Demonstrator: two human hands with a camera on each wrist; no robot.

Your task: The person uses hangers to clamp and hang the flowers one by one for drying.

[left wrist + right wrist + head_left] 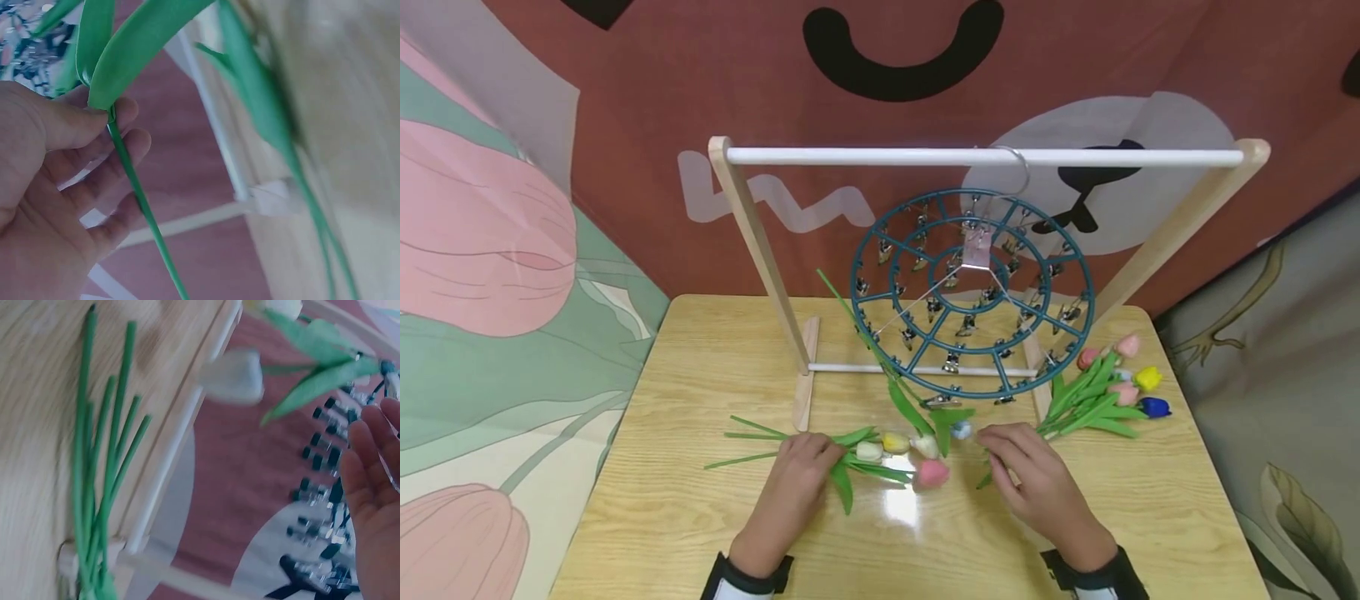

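Note:
My left hand (805,471) is low over the table at the left, by several artificial tulips. Its thumb and fingers pinch a green tulip stem (134,169) just below the leaves. To its right lie a yellow tulip (896,442), a pink tulip (933,473) and white tulips (869,452). One long stem (842,300) slants up toward the hanging ring. My right hand (1037,483) is beside a light blue tulip (961,429), thumb tip near the index finger; I cannot tell whether it pinches anything. Three of its fingers (369,456) show loosely bent.
A round blue clip hanger (857,287) with several metal clips hangs from the white bar (865,157) of a wooden rack over the table (700,358). A second bunch of tulips (1086,396) in pink, yellow and blue lies at the right, by the rack's foot.

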